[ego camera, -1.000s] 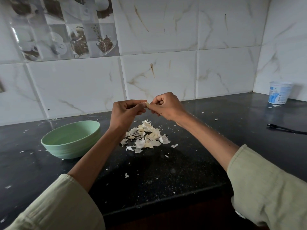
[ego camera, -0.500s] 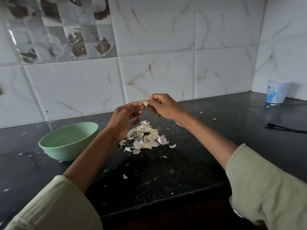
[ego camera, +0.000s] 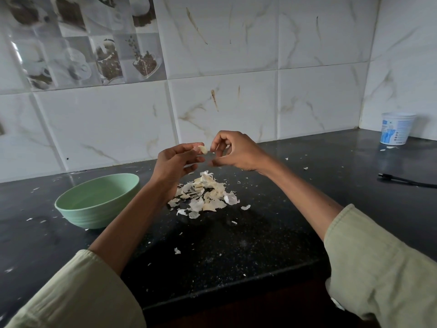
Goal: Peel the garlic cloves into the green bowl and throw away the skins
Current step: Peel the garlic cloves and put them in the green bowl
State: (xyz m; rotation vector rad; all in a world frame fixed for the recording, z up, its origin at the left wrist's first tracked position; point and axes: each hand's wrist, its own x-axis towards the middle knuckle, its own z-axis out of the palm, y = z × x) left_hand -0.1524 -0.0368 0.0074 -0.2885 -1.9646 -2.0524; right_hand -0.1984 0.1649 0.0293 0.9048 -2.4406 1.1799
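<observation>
Your left hand (ego camera: pixel 176 162) pinches a pale, glossy garlic clove (ego camera: pixel 202 149) at its fingertips, while your right hand (ego camera: pixel 236 151) is curled beside it, grip contents unclear.

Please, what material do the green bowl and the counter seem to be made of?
Green bowl: probably plastic or melamine, a matte pastel surface with moulded ribs low on the wall. Counter: apparently polished dark stone, perhaps granite, since it is speckled and reflects the tiles.
</observation>
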